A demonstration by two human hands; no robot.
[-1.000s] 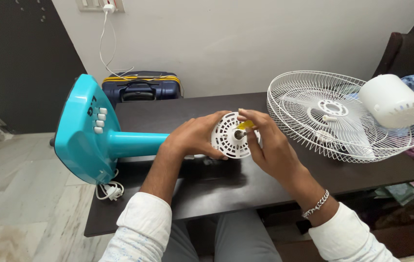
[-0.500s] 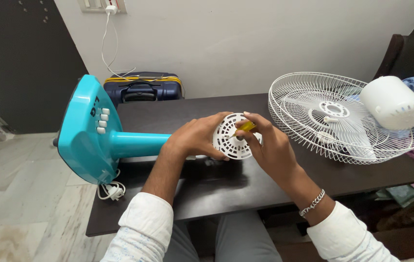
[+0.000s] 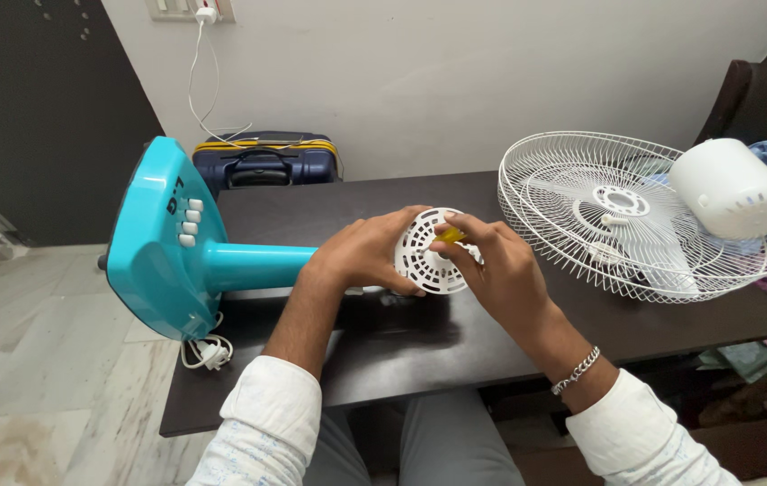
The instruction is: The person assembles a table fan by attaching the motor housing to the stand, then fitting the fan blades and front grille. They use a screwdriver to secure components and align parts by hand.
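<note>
Count: one white motor housing, one small yellow part, one teal fan stand, one white wire guard, one white rounded cover, one dark suitcase, two hands.
Motor housing: round, white plastic, its face pierced with slots in rings; it sits at the middle of the surface, joined to the stand's teal neck.
Left hand: cups the housing's left rim, fingers curled around the edge.
Right hand: at the housing's right side, fingers pinching the yellow part against the centre of the face; a metal chain bracelet is on the wrist.
Stand: smooth teal plastic, lying on its side left of the housing, four pale buttons on the base, which overhangs the surface edge.
Guard: domed wire mesh, right of the housing; the cover rests on its far rim.
Surface: dark, glossy wood.
Room: pale wall beyond the housing, suitcase against it, marble-look floor at left.
</note>
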